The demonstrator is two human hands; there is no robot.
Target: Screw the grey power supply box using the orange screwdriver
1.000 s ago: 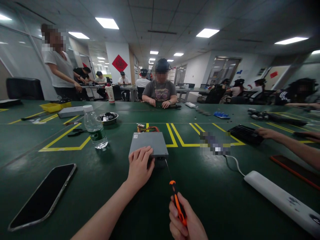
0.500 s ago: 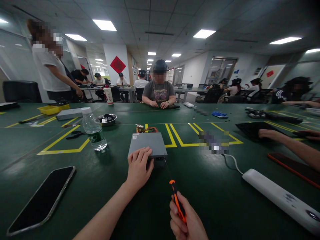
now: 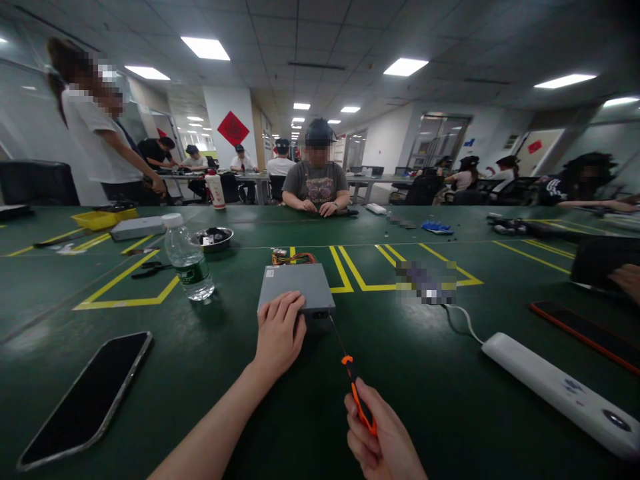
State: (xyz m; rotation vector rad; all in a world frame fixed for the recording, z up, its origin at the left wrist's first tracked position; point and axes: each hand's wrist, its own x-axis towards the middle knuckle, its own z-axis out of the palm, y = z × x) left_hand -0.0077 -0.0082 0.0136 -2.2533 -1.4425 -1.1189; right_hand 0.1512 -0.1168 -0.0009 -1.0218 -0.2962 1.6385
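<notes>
A grey metal computer power supply (image 3: 295,280) lies on the green table in front of me, its bundle of coloured cables (image 3: 295,257) at the far side. My left hand (image 3: 280,328) grips its near left part, fingers over the top and thumb down the near face. In my right hand (image 3: 377,427) is a screwdriver (image 3: 359,397) with an orange and black handle, fingers wrapped round it. Its thin shaft slants up to the near right corner of the power supply, beside the socket. Whether the tip sits in a screw is too small to tell.
Left of me are a phone (image 3: 87,400), a water bottle (image 3: 189,260) and a metal bowl (image 3: 215,239) of small parts. On the right lie a white power strip (image 3: 555,393) and an orange-edged phone (image 3: 583,330). A co-worker's hand (image 3: 627,280) is at the right edge; another person sits opposite.
My right hand and the screwdriver handle have shifted slightly right, with the tip still at the corner. At the far right, the co-worker's dark object has been tilted up and moved right.
</notes>
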